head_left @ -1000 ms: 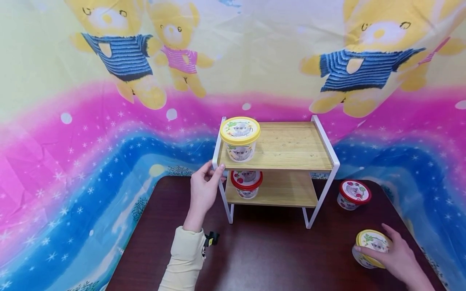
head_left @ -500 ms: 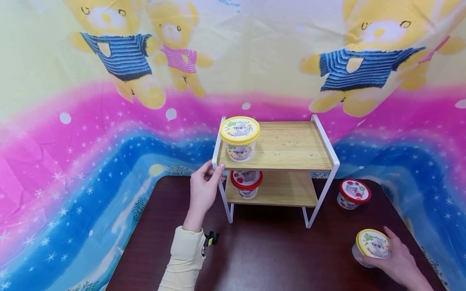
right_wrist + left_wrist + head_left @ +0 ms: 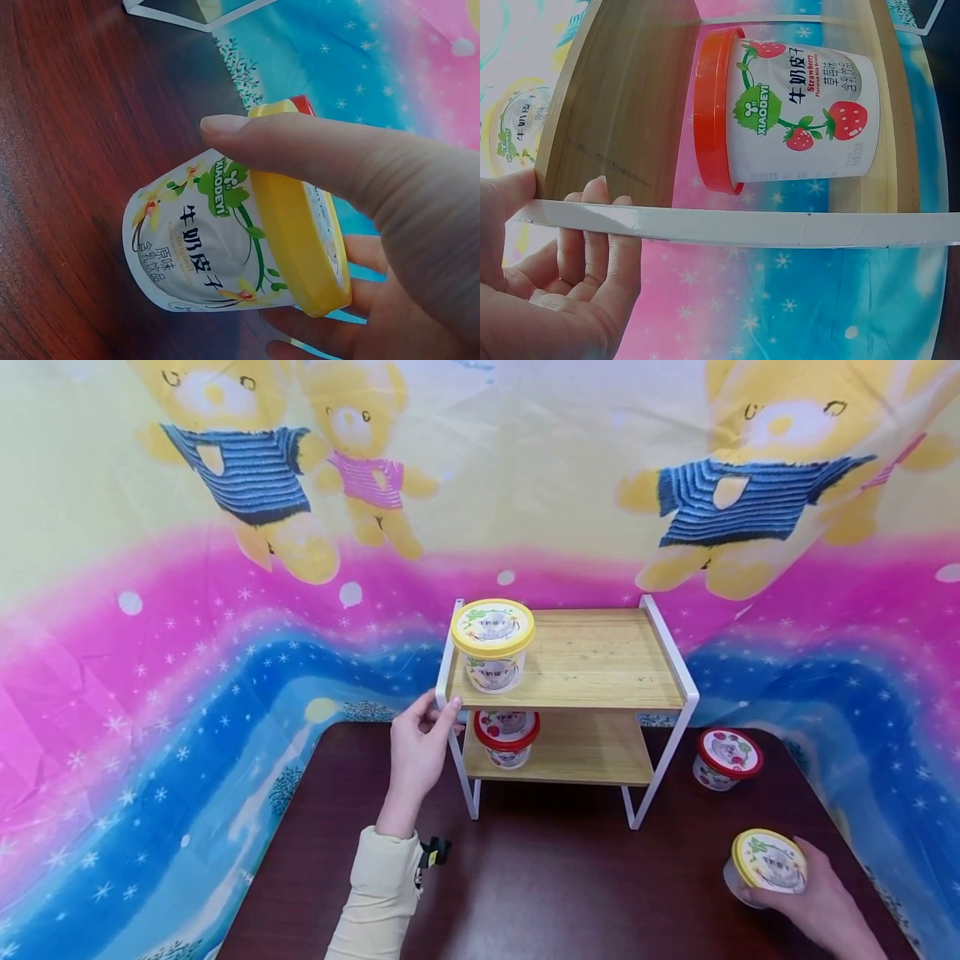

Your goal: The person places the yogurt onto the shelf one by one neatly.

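My left hand [image 3: 418,750] grips the white metal frame of a two-tier wooden shelf [image 3: 600,656] at its upper front left corner. In the left wrist view the thumb lies by the upper board's edge and the fingers curl round the white bar [image 3: 780,227]. At the lower right, my right hand [image 3: 828,902] holds a paper cup with a yellow lid [image 3: 772,862], thumb on one side and fingers on the other. Vanilla flowers decorate that cup's side in the right wrist view. Whether its base touches the table cannot be told.
Another yellow-lidded cup [image 3: 495,645] stands on the upper tier's left. Below it, a red-lidded strawberry cup [image 3: 507,742] sits on the lower tier. A second red-lidded cup [image 3: 727,760] stands right of the shelf on the dark table [image 3: 555,877]. A bear-print cloth [image 3: 570,485] hangs behind.
My right thumb has slid down from the cup's lid rim to its side, and the yellow-lidded cup has shifted slightly upward in view. My left hand keeps its grip on the shelf.
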Available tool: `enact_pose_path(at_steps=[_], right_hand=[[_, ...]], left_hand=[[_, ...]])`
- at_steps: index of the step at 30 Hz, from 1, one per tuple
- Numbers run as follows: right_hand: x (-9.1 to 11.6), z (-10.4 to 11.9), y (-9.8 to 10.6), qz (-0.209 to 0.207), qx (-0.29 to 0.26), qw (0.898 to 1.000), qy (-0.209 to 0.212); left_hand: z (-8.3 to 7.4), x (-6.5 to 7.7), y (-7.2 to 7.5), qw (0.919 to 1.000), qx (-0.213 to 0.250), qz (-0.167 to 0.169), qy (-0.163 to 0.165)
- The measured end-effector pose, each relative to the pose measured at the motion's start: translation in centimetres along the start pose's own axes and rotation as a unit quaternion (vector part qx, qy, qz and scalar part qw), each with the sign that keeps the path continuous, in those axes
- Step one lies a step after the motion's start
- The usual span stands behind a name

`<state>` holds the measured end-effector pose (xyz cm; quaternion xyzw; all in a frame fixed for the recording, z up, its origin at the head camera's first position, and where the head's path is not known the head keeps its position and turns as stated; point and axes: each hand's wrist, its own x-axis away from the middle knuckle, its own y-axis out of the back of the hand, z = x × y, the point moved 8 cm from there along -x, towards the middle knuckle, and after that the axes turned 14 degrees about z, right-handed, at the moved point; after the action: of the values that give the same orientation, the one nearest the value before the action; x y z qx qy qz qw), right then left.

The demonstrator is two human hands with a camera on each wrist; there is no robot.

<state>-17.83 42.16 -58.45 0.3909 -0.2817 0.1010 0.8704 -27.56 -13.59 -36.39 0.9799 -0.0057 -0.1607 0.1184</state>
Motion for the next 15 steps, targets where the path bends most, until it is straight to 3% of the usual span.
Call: enact_pose_path(at_steps=[15], right_hand=[[-0.01, -0.34, 0.13, -0.010, -0.028, 1.000, -0.008]], left_hand=[[-0.03, 0.02, -0.04, 0.9999, 0.006, -0.001, 0.008]])
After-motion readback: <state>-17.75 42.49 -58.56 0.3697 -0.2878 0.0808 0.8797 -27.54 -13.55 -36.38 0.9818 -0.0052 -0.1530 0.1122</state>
